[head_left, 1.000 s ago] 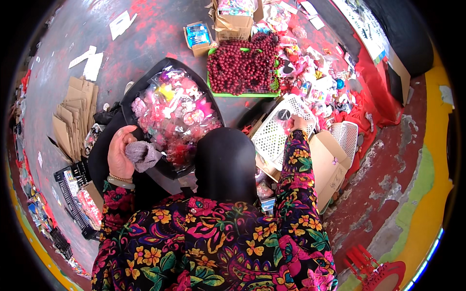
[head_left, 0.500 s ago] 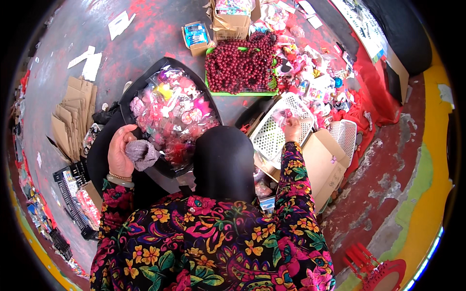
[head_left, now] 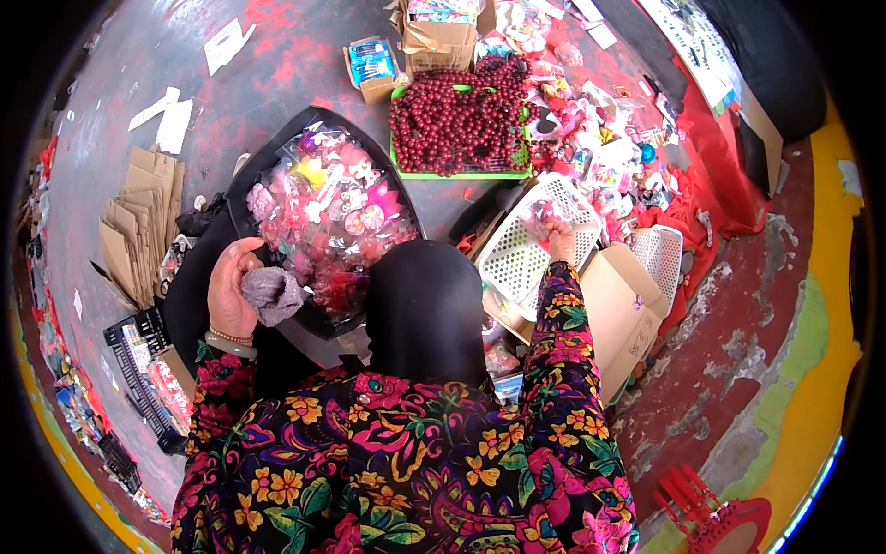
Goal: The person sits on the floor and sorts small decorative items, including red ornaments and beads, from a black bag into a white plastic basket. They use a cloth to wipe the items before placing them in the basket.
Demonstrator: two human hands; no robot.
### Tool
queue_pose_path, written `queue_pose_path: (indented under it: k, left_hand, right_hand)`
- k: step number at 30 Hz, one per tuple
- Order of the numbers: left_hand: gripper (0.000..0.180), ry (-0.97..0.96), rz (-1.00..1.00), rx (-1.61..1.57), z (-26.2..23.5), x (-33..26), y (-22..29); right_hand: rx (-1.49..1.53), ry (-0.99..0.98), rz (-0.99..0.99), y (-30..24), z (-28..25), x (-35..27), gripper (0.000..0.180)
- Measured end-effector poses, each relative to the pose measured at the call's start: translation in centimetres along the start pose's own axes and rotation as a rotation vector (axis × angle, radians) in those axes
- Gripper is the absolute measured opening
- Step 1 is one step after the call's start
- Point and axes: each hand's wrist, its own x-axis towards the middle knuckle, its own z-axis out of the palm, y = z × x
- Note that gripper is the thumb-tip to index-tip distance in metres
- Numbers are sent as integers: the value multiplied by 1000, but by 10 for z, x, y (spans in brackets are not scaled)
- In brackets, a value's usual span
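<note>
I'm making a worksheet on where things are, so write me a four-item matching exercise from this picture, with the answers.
Things:
1. Dark red beads
2. Grey fabric piece
3. Right hand
4. Brown cardboard stack

Places:
A. Over a white perforated basket, with a clear packet at the fingertips
B. On the floor, left of the black container
C. Heaped in a green tray
D. Against the left hand

Right pairs: 1-C, 2-D, 3-A, 4-B
</note>
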Motion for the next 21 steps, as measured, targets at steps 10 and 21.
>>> queue_pose_path:
  k: [10,21]
  left_hand:
    - [33,44,77,31,-8,-8,0]
    - [32,-32,138,-35,-23,-16,4]
  right_hand:
    - [-650,945,230,-39,-25,-42,65]
    - [-132,180,473,60,-98,-53,24]
